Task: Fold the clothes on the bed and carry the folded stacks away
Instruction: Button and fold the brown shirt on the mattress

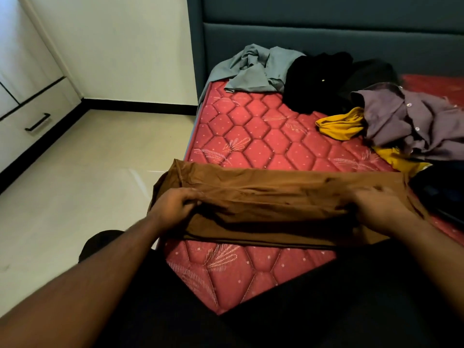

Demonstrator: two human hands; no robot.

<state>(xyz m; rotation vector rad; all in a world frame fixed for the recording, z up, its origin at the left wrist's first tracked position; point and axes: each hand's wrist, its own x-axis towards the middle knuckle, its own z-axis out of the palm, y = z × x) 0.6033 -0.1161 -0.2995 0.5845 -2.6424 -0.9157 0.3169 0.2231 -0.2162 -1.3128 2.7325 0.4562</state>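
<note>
Two hands work one brown garment [276,197], which lies across the near part of the bed [251,136], its long axis running left to right, one end hanging past the mattress edge on the left. It is doubled lengthwise into a long band. The left hand [173,207] forms a grip curled round the upper fold at the left end; the right hand [379,209] is blurred, but its grip appears closed on the same fold at the right end. The brown cloth stretches between the two grips.

Beyond the grips, toward the headboard [326,28], unfolded clothes are heaped: one grey garment [251,69] farthest off and nearest the left grip's side, one black garment [316,81] just beside it and touching it, and another dark piece behind that, though I cannot tell if it is separate. Past the right grip lies one purple buttoned shirt [411,124], crumpled, resting on one yellow garment [344,126] that shows on both sides of it. A dark blue item [442,192] lies just beside the right grip, at the frame edge; what it is cannot be told.

The bed is a bare red quilted mattress with a hexagon pattern and leaf motifs, backed by a teal padded headboard. Left of the left grip is a pale tiled floor [88,172], a cream wall with black skirting, and one white wardrobe [27,91] with a black drawer handle.
</note>
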